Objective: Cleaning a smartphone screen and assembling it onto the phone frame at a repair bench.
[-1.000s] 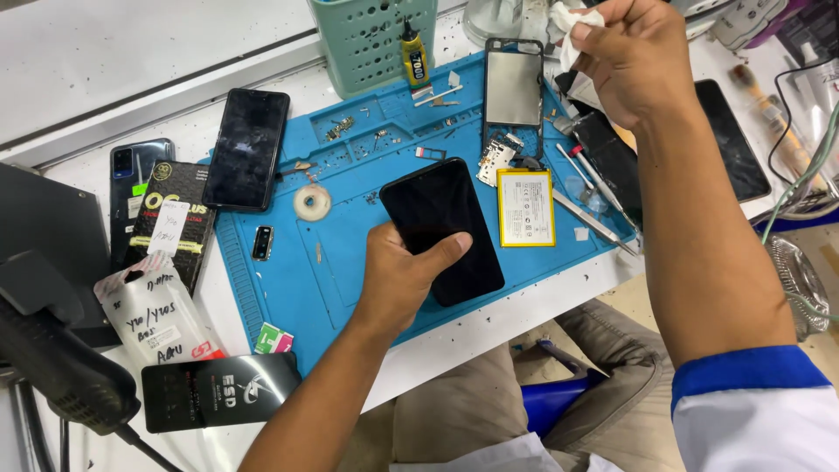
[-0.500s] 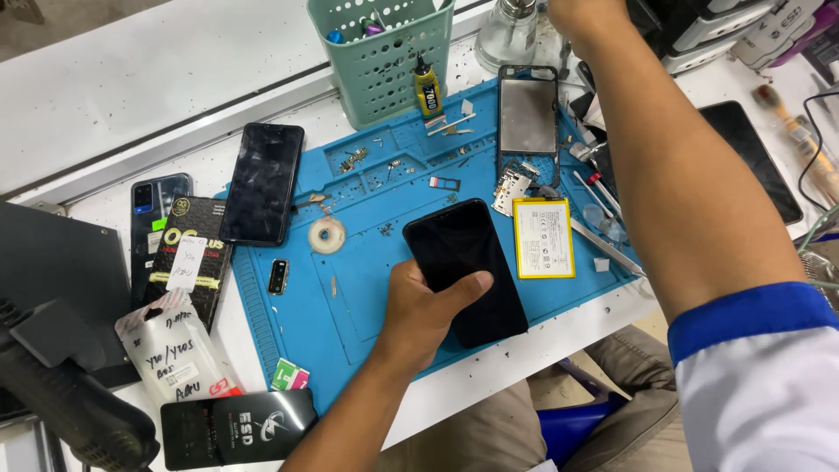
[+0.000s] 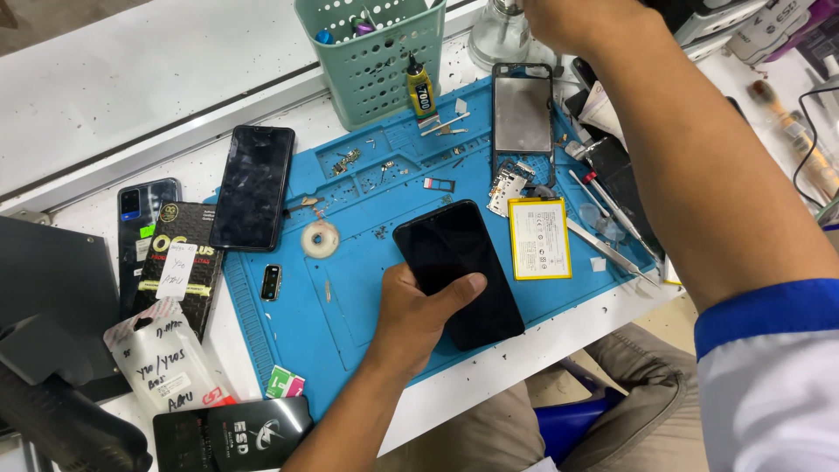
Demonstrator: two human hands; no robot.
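Right hand (image 3: 568, 17) has reached further up to the top edge by the glass bottle (image 3: 500, 33), grip not visible. Left hand (image 3: 419, 315) pins the black phone (image 3: 459, 271) on the blue mat (image 3: 350, 306), thumb across it; phone's long axis runs upper-left to lower-right, frame centre.

Blue repair mat (image 3: 350, 306) on white table (image 3: 131, 79). Black glossy phone (image 3: 459, 271) under left hand (image 3: 415, 319). Second black phone (image 3: 253, 186) at the mat's left edge; dark blue phone (image 3: 144, 203) beside it. Battery (image 3: 539, 238) white with yellow border. Phone frame (image 3: 522, 112) grey with black rim. Basket (image 3: 371, 57) pale green, dotted with holes. Glue tube (image 3: 420, 87) yellow and black. Tape roll (image 3: 320, 238) off-white. Sleeve (image 3: 769, 367) white with blue cuff band. Black box (image 3: 179, 262) with gold lettering.
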